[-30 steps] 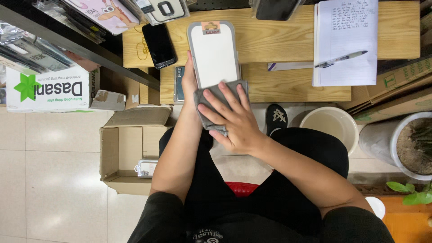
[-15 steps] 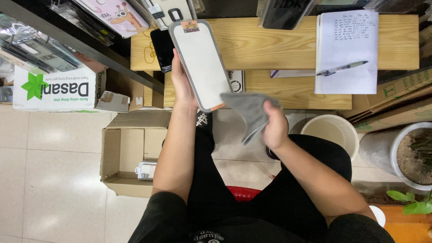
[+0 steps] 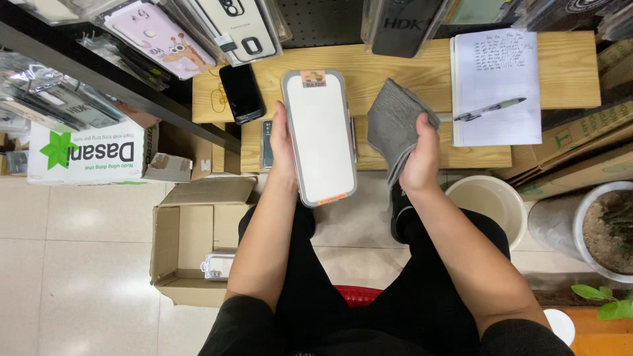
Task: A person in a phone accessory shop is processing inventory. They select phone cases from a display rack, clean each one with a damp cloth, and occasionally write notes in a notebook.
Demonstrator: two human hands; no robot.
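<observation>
My left hand (image 3: 282,142) grips the left edge of a flat white rectangular package (image 3: 320,137) with a grey rim and small orange labels at both ends, held upright in front of me. My right hand (image 3: 421,155) holds a folded grey cloth (image 3: 393,125) just right of the package, apart from it. Both are above the low wooden bench (image 3: 395,72). I sit with my knees under my arms.
On the bench lie a black phone (image 3: 241,92) and an open notebook (image 3: 496,86) with a pen (image 3: 490,109). An open cardboard box (image 3: 191,237) sits on the floor at left, a white bucket (image 3: 489,203) and a potted plant (image 3: 606,231) at right. Packaged phone cases (image 3: 165,33) hang above.
My right hand has lifted the grey cloth off the package's face and moved it right. The package has straightened from a tilt to upright.
</observation>
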